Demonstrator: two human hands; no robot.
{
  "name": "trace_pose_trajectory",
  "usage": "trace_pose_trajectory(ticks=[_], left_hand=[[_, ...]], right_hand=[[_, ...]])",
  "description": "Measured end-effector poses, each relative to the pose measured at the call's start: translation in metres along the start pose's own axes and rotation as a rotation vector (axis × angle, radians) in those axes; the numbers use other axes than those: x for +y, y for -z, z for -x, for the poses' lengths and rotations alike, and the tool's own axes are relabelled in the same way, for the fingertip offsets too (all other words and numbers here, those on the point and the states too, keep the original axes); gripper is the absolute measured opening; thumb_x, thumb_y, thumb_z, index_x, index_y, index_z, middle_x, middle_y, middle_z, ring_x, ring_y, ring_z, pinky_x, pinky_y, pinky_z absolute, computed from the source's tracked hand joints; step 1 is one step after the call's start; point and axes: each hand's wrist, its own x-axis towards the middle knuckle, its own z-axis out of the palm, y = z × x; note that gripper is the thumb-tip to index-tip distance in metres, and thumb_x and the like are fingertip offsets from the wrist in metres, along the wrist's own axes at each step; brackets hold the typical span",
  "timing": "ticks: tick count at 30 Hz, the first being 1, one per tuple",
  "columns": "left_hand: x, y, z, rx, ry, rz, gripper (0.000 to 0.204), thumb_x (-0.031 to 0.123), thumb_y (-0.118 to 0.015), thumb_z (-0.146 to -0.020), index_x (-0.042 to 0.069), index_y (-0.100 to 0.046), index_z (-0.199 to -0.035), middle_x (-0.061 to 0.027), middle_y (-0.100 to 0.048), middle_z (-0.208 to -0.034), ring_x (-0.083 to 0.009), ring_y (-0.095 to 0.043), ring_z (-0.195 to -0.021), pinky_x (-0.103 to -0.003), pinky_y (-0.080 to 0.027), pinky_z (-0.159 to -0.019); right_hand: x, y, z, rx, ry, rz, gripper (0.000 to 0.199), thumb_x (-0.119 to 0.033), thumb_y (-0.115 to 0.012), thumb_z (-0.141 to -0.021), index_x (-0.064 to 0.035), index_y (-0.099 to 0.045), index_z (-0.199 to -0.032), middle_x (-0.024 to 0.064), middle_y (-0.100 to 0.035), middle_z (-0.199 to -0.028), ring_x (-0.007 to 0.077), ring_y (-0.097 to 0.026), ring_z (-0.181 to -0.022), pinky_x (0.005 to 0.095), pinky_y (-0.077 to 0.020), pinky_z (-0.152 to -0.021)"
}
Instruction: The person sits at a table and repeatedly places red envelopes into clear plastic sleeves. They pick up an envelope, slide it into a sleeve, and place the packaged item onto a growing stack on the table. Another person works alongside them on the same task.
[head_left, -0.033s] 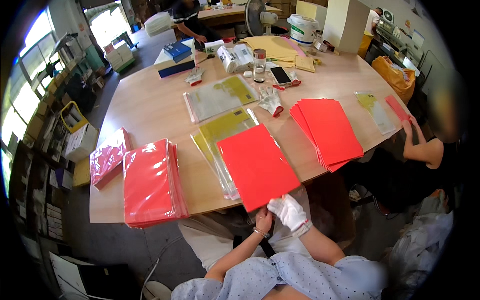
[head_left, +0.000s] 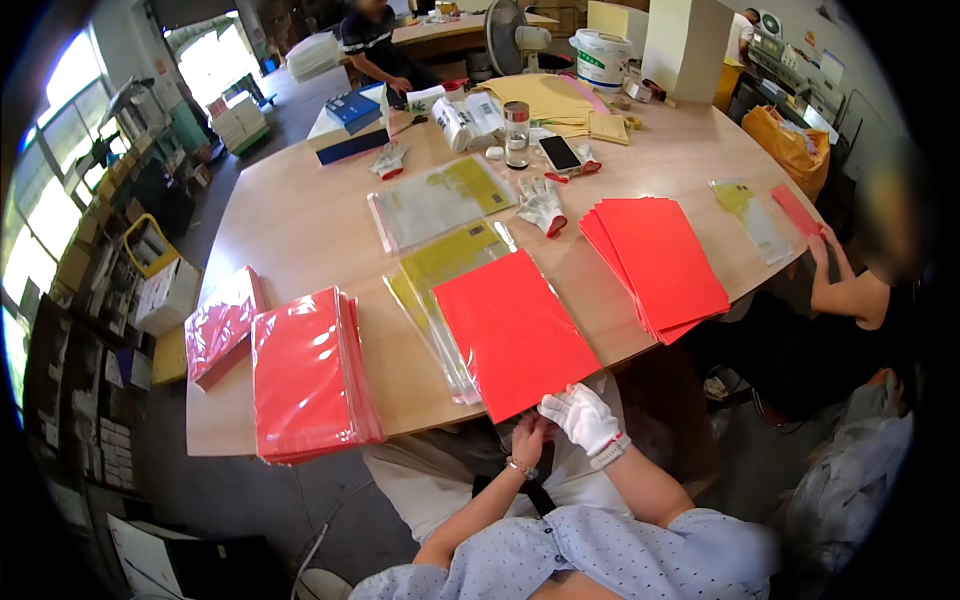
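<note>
A red sheet (head_left: 515, 335) lies at the table's front edge, with clear plastic showing along its right side and near edge; it looks to be inside a clear plastic sleeve (head_left: 603, 381). My left hand (head_left: 528, 440), bare with a bracelet, is closed at the near edge, pinching the plastic. My right hand (head_left: 585, 420) wears a white glove; its fingers stretch out onto the near right corner of the red sheet. Beneath are more clear sleeves with yellow-green print (head_left: 450, 262). To the right rests a fanned stack of red sheets (head_left: 660, 265).
Glossy sleeved red packs (head_left: 310, 370) are piled at the left, beside a smaller wrapped stack (head_left: 222, 325). Farther back are more sleeves (head_left: 440, 200), a loose glove (head_left: 542, 205), a glass jar (head_left: 516, 135) and a phone (head_left: 560, 153). A co-worker's hands (head_left: 822, 245) hold a red piece at right.
My right hand's gloved fingers have straightened and lie flatter on the sheet's corner. My left hand stays at the near edge. The whole view has shifted slightly.
</note>
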Motion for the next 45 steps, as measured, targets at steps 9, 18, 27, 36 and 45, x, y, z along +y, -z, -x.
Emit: trace_pose_trajectory(ticks=[9, 18, 27, 36, 45], left_hand=[[0.030, 0.058, 0.048, 0.015, -0.046, 0.145, 0.042, 0.029, -0.044, -0.091, 0.001, -0.048, -0.123, -0.0095, -0.054, -0.121, -0.0169, -0.051, -0.110, -0.033, -0.039, -0.092], [0.014, 0.054, 0.039, 0.404, 0.031, 0.360, 0.035, 0.023, -0.036, -0.087, -0.003, -0.055, -0.101, -0.0115, -0.063, -0.097, -0.0254, -0.062, -0.091, -0.033, -0.049, -0.075], [0.015, 0.097, 0.051, 0.396, -0.416, -0.570, 0.026, 0.021, -0.049, -0.089, -0.002, -0.059, -0.096, -0.0127, -0.061, -0.098, -0.0215, -0.059, -0.084, -0.031, -0.046, -0.074], [0.090, 0.077, 0.056, 0.233, -1.153, -1.261, 0.011, 0.010, -0.069, -0.073, 0.005, -0.060, -0.077, -0.0081, -0.057, -0.076, -0.0268, -0.056, -0.071, -0.036, -0.046, -0.061], [0.055, 0.086, 0.042, 0.416, -0.265, -0.451, 0.023, 0.022, -0.056, -0.089, 0.003, -0.053, -0.078, -0.0080, -0.062, -0.071, -0.0115, -0.059, -0.055, -0.025, -0.043, -0.041]], right_hand=[[0.003, -0.041, 0.016, -0.414, 0.865, 1.844, 0.010, -0.012, -0.059, -0.075, -0.0065, -0.057, -0.083, 0.0102, -0.054, -0.083, 0.0295, -0.056, -0.075, 0.0351, -0.0465, -0.064], [0.006, -0.014, 0.000, -0.615, 0.757, 1.695, 0.010, -0.016, -0.054, -0.078, -0.0078, -0.058, -0.082, 0.0064, -0.056, -0.080, 0.0187, -0.057, -0.068, 0.0301, -0.0507, -0.057], [-0.190, 0.198, 0.095, -0.003, -0.676, 2.541, 0.029, -0.019, -0.055, -0.081, -0.0042, -0.054, -0.107, 0.0153, -0.057, -0.098, 0.0276, -0.057, -0.083, 0.0359, -0.0461, -0.074], [-0.100, 0.011, -0.001, -0.381, 1.124, 2.036, 0.013, -0.006, -0.065, -0.068, -0.0092, -0.058, -0.078, 0.0014, -0.058, -0.087, 0.0224, -0.057, -0.075, 0.0344, -0.0478, -0.064], [-0.076, 0.003, -0.014, 0.371, 0.650, 2.059, 0.018, -0.024, -0.057, -0.076, -0.0076, -0.051, -0.080, 0.0137, -0.060, -0.069, 0.0323, -0.059, -0.062, 0.0422, -0.0473, -0.053]])
